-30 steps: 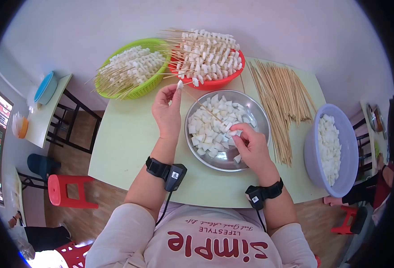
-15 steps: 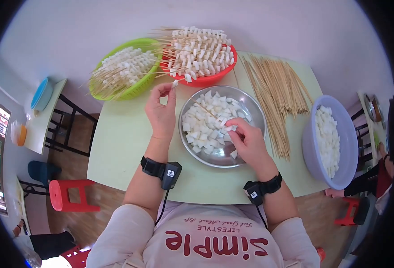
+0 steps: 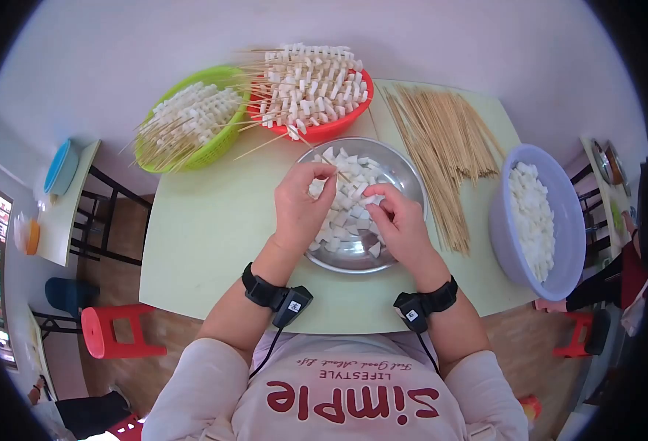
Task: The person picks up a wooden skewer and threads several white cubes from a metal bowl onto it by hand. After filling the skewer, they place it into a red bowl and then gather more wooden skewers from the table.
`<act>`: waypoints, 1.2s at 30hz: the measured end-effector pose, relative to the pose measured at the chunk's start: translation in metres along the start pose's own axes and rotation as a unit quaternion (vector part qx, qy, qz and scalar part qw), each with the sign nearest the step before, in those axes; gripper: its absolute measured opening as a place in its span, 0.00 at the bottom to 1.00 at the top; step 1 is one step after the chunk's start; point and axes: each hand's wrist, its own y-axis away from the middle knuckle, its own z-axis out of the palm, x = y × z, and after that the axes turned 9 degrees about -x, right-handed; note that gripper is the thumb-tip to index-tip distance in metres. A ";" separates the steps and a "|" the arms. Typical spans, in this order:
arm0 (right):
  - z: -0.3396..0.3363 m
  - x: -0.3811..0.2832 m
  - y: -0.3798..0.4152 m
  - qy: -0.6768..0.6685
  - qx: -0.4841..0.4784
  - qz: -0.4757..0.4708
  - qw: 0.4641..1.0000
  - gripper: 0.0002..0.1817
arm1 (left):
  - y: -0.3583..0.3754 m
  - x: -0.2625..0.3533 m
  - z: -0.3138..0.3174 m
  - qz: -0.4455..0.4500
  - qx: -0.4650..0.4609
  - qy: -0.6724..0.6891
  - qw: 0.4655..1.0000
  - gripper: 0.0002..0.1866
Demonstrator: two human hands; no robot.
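Observation:
My left hand [image 3: 306,206] is closed in a pinch over the left side of the steel bowl [image 3: 405,253]. Between its thumb and fingers runs a thin bamboo skewer [image 3: 344,176], one end pointing toward my right hand. My right hand [image 3: 401,220] is over the bowl's right half, thumb and fingers pinched on a white chunk [image 3: 369,200] close to that end. Loose white chunks [image 3: 350,220] of the same sort lie in the bowl beneath both hands.
Behind the bowl, a red basket [image 3: 346,126] and a green basket [image 3: 217,151] hold loaded skewers. Bare bamboo skewers [image 3: 449,140] lie spread to the right, beside a lavender tub [image 3: 570,220] of white chunks. A red stool [image 3: 122,331] stands at floor left. Other people are partly visible at both edges.
My left hand has come down and right from beside the red basket to the bowl, nearer my right hand. My right hand stays over the bowl, and the view has shifted slightly.

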 end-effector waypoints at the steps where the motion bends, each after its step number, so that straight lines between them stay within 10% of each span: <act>1: 0.000 0.000 0.000 0.001 0.003 0.001 1.000 0.10 | 0.000 0.000 0.001 0.002 -0.002 0.002 1.000 0.06; 10: -0.004 0.010 -0.003 -0.135 -0.035 0.049 0.989 0.10 | 0.002 0.001 0.003 -0.012 -0.008 0.019 1.000 0.08; 16: 0.009 0.005 0.000 0.140 0.101 -0.116 0.978 0.11 | 0.004 0.006 0.006 0.042 -0.016 -0.029 0.999 0.08; 24: -0.009 0.017 -0.007 -0.346 -0.093 0.121 0.926 0.11 | 0.005 0.007 0.007 0.011 -0.012 0.004 1.000 0.06; 28: 0.005 0.002 -0.002 -0.079 -0.009 0.048 0.996 0.11 | 0.005 0.004 0.007 -0.016 -0.011 0.025 1.000 0.08; 30: 0.011 0.005 -0.003 0.198 0.106 -0.135 0.965 0.11 | 0.005 0.001 0.008 -0.031 -0.015 0.041 0.999 0.07; 34: 0.008 0.006 -0.002 0.228 0.116 -0.142 0.956 0.11 | 0.004 0.004 0.008 -0.015 -0.011 0.029 0.999 0.07; 36: 0.002 0.006 -0.002 -0.049 0.016 0.019 0.998 0.10 | 0.003 0.006 0.007 -0.019 -0.016 0.017 1.000 0.06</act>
